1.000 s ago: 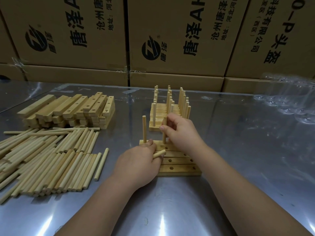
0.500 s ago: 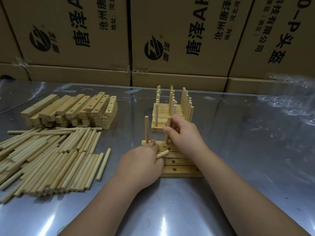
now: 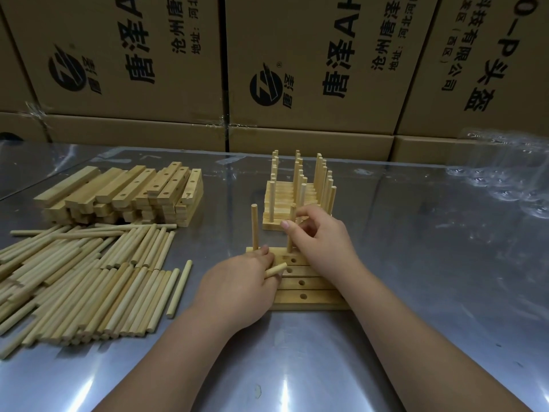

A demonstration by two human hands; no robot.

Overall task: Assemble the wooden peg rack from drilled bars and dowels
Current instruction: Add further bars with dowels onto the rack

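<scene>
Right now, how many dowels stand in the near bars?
2: left dowel stands free at the far-left corner; middle dowel is pinched by the right hand, which may hide others.

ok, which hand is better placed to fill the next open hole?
Left, probably: the left hand grips a spare dowel right by the open holes; the right hand is busy pinching an upright dowel in the far bar.

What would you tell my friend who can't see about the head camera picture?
A person's right hand pinches a pale round wooden dowel standing in a row of flat drilled wooden bars, beside another upright dowel, while the left hand grips a spare dowel. Loose dowels, stacked bars and finished peg racks sit around on the shiny metal table.
</scene>
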